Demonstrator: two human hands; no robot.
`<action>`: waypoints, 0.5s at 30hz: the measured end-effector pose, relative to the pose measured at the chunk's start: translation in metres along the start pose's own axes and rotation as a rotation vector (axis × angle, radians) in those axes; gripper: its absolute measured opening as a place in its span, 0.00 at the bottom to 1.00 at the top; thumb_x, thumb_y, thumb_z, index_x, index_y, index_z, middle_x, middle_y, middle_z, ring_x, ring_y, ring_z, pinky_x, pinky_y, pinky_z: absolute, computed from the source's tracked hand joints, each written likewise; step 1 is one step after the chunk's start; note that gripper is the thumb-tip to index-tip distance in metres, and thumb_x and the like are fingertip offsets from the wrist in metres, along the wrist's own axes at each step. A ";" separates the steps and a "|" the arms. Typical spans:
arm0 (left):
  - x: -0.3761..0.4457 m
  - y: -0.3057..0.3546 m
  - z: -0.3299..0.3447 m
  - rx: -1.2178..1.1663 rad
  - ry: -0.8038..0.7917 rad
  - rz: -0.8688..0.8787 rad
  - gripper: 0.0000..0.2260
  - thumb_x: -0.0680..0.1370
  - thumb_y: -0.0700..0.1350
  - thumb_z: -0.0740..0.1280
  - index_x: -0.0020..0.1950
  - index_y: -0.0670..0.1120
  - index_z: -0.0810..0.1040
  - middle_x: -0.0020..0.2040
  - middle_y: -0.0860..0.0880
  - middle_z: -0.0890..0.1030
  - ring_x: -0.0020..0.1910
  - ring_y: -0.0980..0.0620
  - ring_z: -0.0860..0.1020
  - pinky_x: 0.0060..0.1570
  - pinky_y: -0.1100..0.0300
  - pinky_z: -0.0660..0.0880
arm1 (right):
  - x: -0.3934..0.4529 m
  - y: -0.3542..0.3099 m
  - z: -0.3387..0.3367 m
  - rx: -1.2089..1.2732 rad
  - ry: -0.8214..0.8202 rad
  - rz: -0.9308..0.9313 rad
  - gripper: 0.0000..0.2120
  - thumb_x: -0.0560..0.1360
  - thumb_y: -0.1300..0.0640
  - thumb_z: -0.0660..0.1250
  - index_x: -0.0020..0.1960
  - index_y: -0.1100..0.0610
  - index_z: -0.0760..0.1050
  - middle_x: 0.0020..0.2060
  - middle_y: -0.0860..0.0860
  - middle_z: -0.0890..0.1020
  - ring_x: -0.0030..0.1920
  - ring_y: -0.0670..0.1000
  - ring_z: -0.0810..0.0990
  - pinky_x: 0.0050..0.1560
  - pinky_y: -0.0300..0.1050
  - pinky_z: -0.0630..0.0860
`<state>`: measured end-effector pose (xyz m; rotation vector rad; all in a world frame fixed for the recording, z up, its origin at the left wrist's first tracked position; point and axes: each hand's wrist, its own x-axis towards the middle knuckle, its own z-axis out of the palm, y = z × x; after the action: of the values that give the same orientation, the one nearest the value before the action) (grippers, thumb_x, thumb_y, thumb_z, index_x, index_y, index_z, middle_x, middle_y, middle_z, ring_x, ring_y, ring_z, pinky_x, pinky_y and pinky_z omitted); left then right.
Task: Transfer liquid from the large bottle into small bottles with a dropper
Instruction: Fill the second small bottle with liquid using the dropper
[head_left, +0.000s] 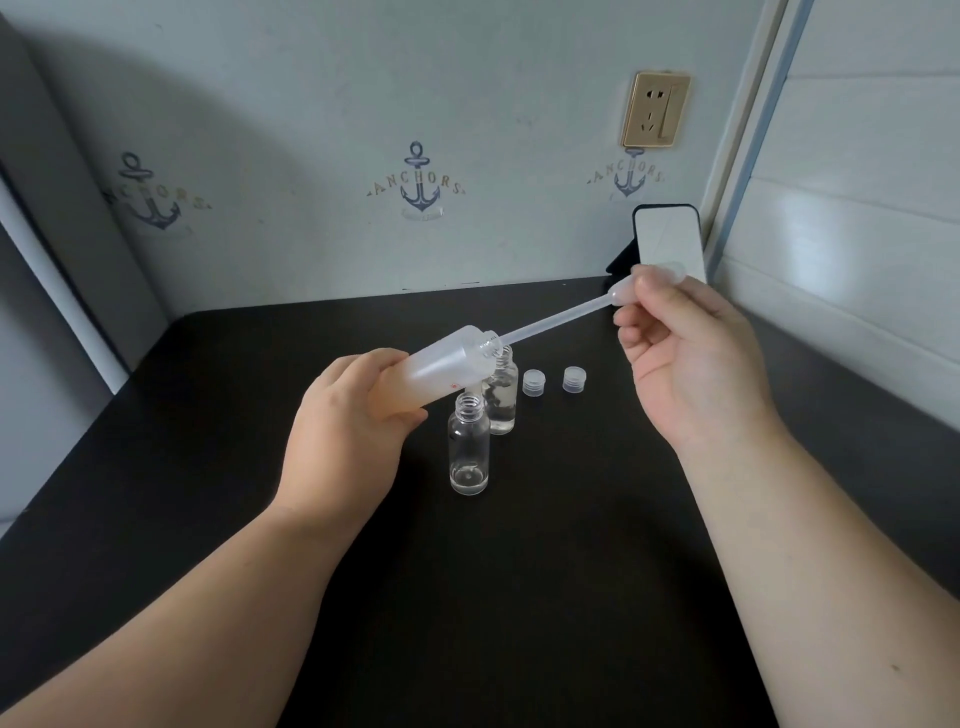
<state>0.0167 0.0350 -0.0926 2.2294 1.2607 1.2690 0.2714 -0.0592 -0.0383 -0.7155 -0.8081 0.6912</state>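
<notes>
My left hand (343, 421) grips the large translucent bottle (441, 364), tilted with its open mouth pointing up and to the right. My right hand (675, 353) pinches the bulb of a clear plastic dropper (561, 317); the dropper's tip is inside the large bottle's mouth. Two small clear glass bottles stand open on the dark table just below: the nearer one (469, 452) has a little liquid at its bottom, the farther one (501, 400) is partly hidden behind the large bottle.
Two small translucent caps (533, 383) (574, 379) lie on the black table (519, 571) to the right of the bottles. A phone (670, 241) leans against the wall at the back right. A wall socket (656, 110) is above it.
</notes>
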 end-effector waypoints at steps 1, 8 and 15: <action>0.000 0.000 0.000 0.002 -0.001 0.002 0.22 0.71 0.42 0.78 0.62 0.55 0.79 0.53 0.62 0.75 0.51 0.65 0.69 0.48 0.74 0.64 | -0.001 0.001 0.002 -0.032 -0.034 0.003 0.10 0.77 0.63 0.68 0.42 0.55 0.86 0.39 0.52 0.86 0.37 0.48 0.82 0.39 0.37 0.76; -0.001 0.002 -0.001 0.011 -0.012 0.011 0.22 0.71 0.42 0.78 0.63 0.55 0.79 0.54 0.61 0.76 0.52 0.64 0.69 0.49 0.76 0.64 | -0.011 0.007 0.016 -0.157 -0.133 0.057 0.07 0.73 0.62 0.71 0.43 0.54 0.87 0.41 0.55 0.87 0.38 0.51 0.85 0.40 0.38 0.78; -0.001 0.002 0.001 0.028 -0.011 0.022 0.22 0.71 0.43 0.78 0.64 0.55 0.79 0.54 0.62 0.75 0.51 0.65 0.68 0.48 0.75 0.64 | -0.015 0.015 0.019 -0.219 -0.209 0.101 0.04 0.71 0.59 0.76 0.46 0.56 0.87 0.43 0.57 0.87 0.43 0.53 0.86 0.44 0.39 0.80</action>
<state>0.0183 0.0329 -0.0922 2.2731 1.2608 1.2523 0.2441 -0.0564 -0.0465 -0.8964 -1.0564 0.7850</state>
